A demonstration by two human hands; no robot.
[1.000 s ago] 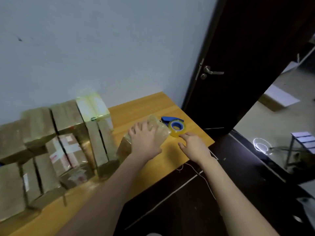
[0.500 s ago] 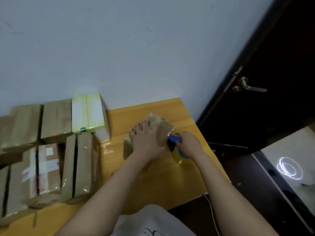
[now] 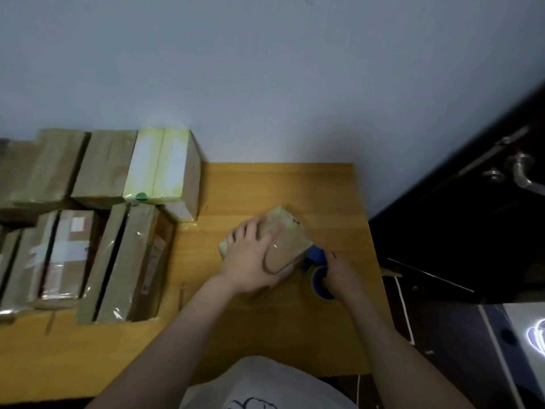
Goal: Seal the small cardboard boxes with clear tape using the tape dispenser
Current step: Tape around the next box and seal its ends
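Observation:
A small cardboard box (image 3: 287,240), shiny with clear tape, lies on the wooden table (image 3: 265,184) near its right end. My left hand (image 3: 250,258) is pressed flat over the box's left and near part, fingers spread across the top. Just right of the box sits the blue tape dispenser (image 3: 317,262) with its roll of clear tape. My right hand (image 3: 339,274) is closed around the dispenser's roll, which touches the box's right corner. The hand hides most of the roll.
Several taped cardboard boxes (image 3: 118,261) are stacked along the table's left side, one with a pale yellow-white top (image 3: 160,163). A blue-grey wall runs behind. A dark door with a metal handle (image 3: 522,172) stands at right, past the table's edge.
My right hand moved from the table beside the dispenser onto it and gripped it, bringing it against the box. My view swung left and down. The left hand stayed on the box.

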